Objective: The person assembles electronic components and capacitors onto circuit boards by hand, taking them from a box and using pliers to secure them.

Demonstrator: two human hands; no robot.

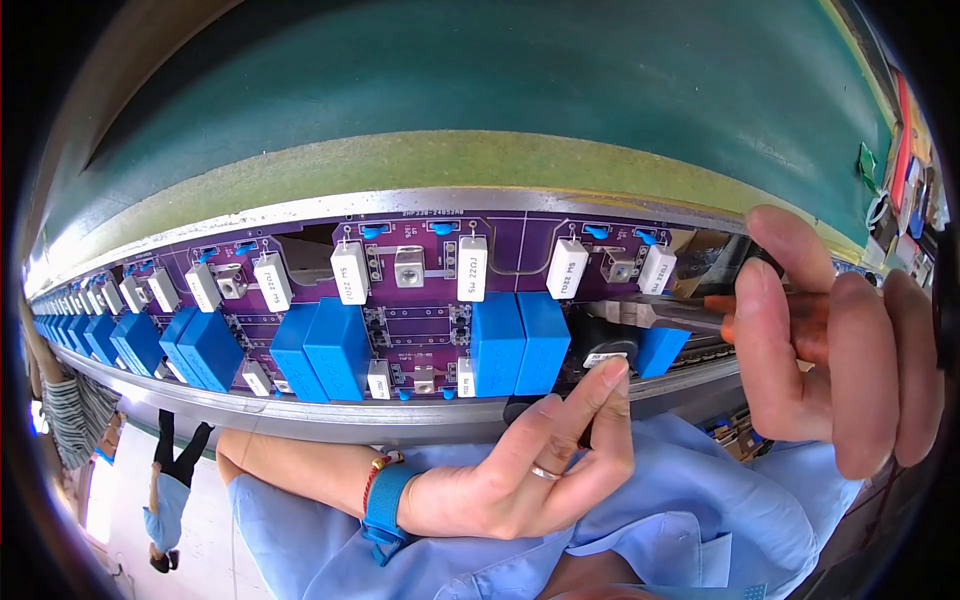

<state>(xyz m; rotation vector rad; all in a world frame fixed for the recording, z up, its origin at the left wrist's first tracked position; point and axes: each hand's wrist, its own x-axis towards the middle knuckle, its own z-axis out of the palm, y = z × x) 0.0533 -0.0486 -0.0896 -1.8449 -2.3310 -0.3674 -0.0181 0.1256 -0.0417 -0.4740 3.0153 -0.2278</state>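
We see the left hands' fingers closed in a pinch: our left hand (530,470), wearing a plain ring and a blue wrist strap, grips a small black cylindrical component (607,345) with a white label on top, its index finger laid up against it. That dark, round-bodied part sits on the purple printed circuit board (420,300), just above the left hand and right beside a blue box-shaped capacitor (520,342). Our right hand (840,350) is curled shut around the orange handle of metal-jawed pliers (665,312), whose grey tips reach left to the black component. Beyond both hands stand white rectangular ceramic resistors (350,272) in a row, and more purple boards run off to the left along a metal conveyor rail (330,410).
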